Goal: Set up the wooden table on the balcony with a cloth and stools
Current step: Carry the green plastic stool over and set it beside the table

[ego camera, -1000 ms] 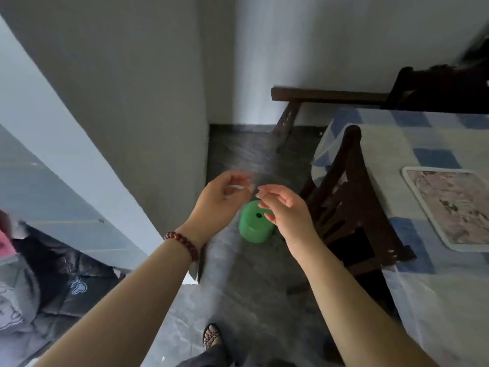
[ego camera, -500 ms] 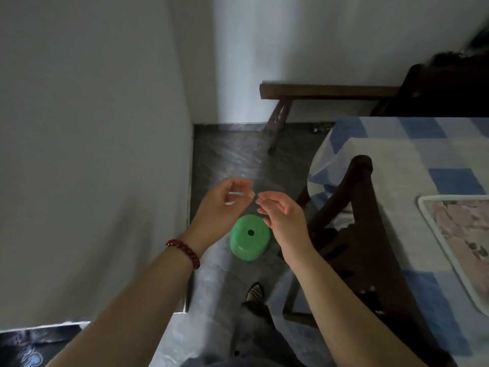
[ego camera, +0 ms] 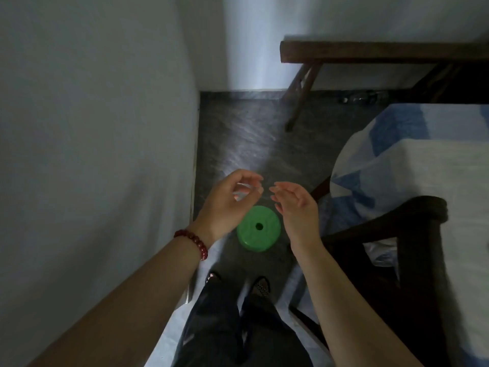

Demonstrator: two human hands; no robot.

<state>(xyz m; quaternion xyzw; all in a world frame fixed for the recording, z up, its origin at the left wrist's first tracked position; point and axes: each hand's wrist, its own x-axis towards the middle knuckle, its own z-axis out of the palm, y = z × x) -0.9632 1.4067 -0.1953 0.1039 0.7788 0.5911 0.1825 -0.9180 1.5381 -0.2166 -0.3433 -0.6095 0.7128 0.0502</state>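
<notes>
A round green plastic stool (ego camera: 258, 228) with a hole in its top stands on the dark floor just ahead of my feet. Both my hands hover above it, apart from it and empty. My left hand (ego camera: 230, 205), with a red bead bracelet at the wrist, has loosely curled fingers. My right hand (ego camera: 295, 205) has relaxed, spread fingers. At the right, a blue and white checked cloth (ego camera: 412, 165) covers a table, draping over its corner.
A white wall (ego camera: 92, 154) runs close along my left. A dark wooden chair (ego camera: 412, 250) is pushed against the table at the right. A dark wooden bench (ego camera: 370, 53) stands against the back wall. The floor passage between wall and table is narrow.
I have stepped forward and the view has tilted down; the green stool now lies directly below my hands. My right hand's fingers have spread a little.
</notes>
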